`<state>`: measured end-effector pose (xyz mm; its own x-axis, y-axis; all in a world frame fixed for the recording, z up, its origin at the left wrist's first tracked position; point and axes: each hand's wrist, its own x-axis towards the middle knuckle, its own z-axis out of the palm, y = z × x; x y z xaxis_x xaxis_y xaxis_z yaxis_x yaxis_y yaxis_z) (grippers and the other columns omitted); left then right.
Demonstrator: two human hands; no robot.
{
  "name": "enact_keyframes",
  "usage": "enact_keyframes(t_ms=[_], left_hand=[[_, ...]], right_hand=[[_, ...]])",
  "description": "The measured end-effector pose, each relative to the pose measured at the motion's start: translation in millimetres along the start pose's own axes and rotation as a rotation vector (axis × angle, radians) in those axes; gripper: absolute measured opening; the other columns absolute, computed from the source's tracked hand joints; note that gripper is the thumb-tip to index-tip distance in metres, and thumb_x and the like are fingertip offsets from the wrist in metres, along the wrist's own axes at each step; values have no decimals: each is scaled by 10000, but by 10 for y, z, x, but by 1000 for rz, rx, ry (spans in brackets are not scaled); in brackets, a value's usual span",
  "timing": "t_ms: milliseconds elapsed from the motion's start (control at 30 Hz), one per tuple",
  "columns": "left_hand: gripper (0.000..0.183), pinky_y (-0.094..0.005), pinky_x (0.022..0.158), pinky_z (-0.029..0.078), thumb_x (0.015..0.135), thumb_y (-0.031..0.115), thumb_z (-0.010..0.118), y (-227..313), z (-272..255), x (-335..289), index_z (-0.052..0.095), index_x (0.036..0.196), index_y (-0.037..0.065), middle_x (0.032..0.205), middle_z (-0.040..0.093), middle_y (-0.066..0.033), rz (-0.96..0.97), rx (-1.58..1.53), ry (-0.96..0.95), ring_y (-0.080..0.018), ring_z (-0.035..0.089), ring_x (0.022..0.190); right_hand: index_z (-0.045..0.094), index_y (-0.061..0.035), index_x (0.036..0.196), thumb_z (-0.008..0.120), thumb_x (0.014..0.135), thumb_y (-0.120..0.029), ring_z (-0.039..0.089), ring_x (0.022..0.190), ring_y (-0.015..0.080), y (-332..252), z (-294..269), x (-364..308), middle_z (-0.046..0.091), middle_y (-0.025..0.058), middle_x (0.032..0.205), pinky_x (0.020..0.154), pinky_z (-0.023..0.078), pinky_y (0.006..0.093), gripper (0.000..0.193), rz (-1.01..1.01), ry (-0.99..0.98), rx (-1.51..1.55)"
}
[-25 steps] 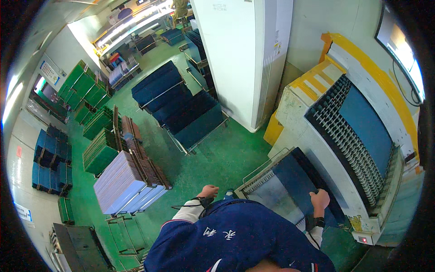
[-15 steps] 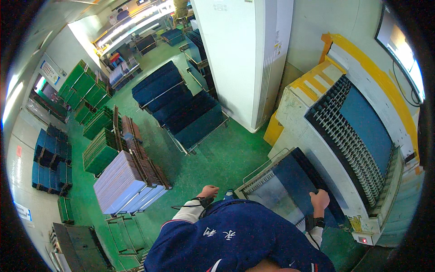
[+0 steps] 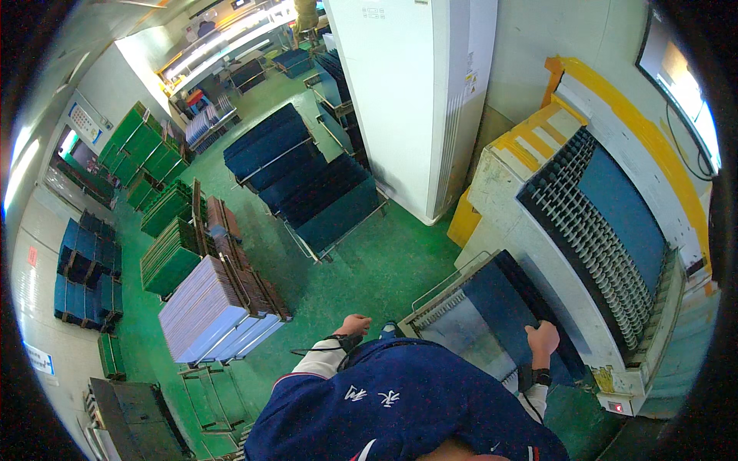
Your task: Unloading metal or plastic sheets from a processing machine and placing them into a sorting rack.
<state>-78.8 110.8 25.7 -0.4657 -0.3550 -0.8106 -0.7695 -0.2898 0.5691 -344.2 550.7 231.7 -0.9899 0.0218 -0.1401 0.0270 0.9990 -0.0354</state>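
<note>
While the blue boards (image 3: 503, 296) sit in a rack (image 3: 413, 311) by the machine (image 3: 503, 180), the right hand (image 3: 543, 336) is at their edge, fingers bent, grip hard to tell; the left hand (image 3: 354, 324) is over the green floor (image 3: 346, 273), fingers curled, I cannot tell if apart

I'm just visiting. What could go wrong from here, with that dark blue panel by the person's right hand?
The right hand is curled at the edge of the dark blue panel, while the left hand is away from it, so the panel might tilt if handled one-handed. It could also scrape the dark panels packed beside it. The thin dark strap sticking out at the left wrist might snag.
</note>
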Motion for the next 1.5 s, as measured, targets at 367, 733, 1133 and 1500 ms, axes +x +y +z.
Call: enact_keyframes(t_ms=[367,733,1133,1500], left_hand=[[368,-285,417,441,815,286,599,-46,7,104,543,1050,9,774,590,-74,-22,-14,-3,-178,572,540],[407,-293,423,475,809,303,600,-66,-3,128,546,1069,-5,877,619,-125,-14,83,14,-215,621,620],[398,-292,383,441,801,285,621,-70,13,168,539,1051,-13,786,585,-96,-20,-6,2,-204,586,547],[386,-291,375,433,812,265,607,-81,7,200,525,1063,-18,734,573,-79,-22,-2,-19,-201,577,529]], right_hand=[[642,-63,942,709,646,-347,601,889,294,-17,-18,1,629,141,946,759,474,384,415,16,-12,-8],[647,-61,888,707,647,-344,609,851,299,-30,-49,4,635,146,894,732,479,388,377,9,-31,-6],[655,-60,861,711,625,-361,613,831,304,43,76,40,639,144,872,721,482,395,387,-24,47,-3],[653,-66,842,717,619,-348,612,816,304,39,68,33,638,143,859,708,482,396,365,-29,62,4]])
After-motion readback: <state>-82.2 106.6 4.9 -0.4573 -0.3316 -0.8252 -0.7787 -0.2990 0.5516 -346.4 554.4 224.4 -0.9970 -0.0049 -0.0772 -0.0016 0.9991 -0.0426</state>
